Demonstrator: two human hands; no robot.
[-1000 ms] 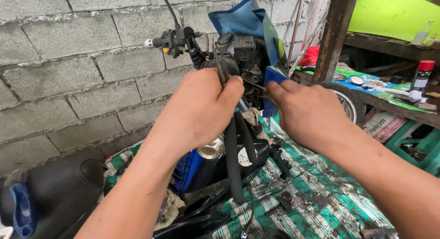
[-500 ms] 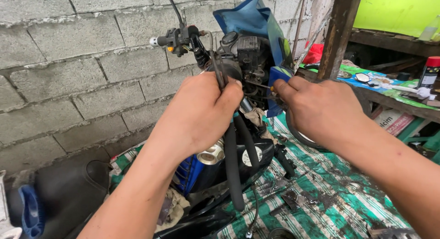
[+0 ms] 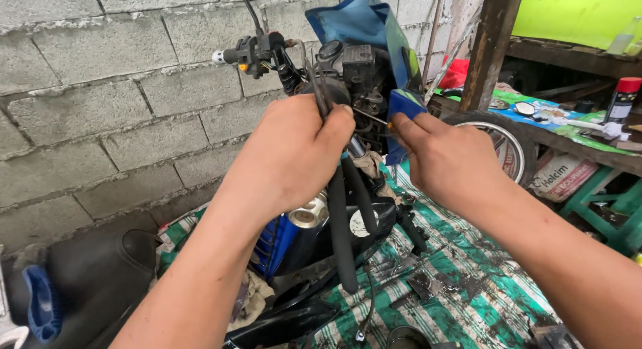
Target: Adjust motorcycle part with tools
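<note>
Both hands have crept a little up and to the right since a second ago, closer to the handlebar. Black cables (image 3: 319, 88) run up through the left hand (image 3: 294, 155), whose fingers (image 3: 338, 125) are curled shut around them just below the gauge; their long axis is near upright, leaning slightly toward the handlebar (image 3: 251, 53) at the top. Below the fist, thick black hoses (image 3: 338, 222) hang straight down. The right hand (image 3: 448, 162) sits just beside, its fingers (image 3: 404, 128) pinched on something small and yellowish at the edge of the blue panel (image 3: 404, 105); what it is cannot be told. Behind stands the stripped blue motorcycle front (image 3: 364, 21) against a grey block wall (image 3: 100, 108). A green striped tarp (image 3: 468, 269) covers the floor beneath, with a spoked wheel (image 3: 508, 138) at its far right edge.
</note>
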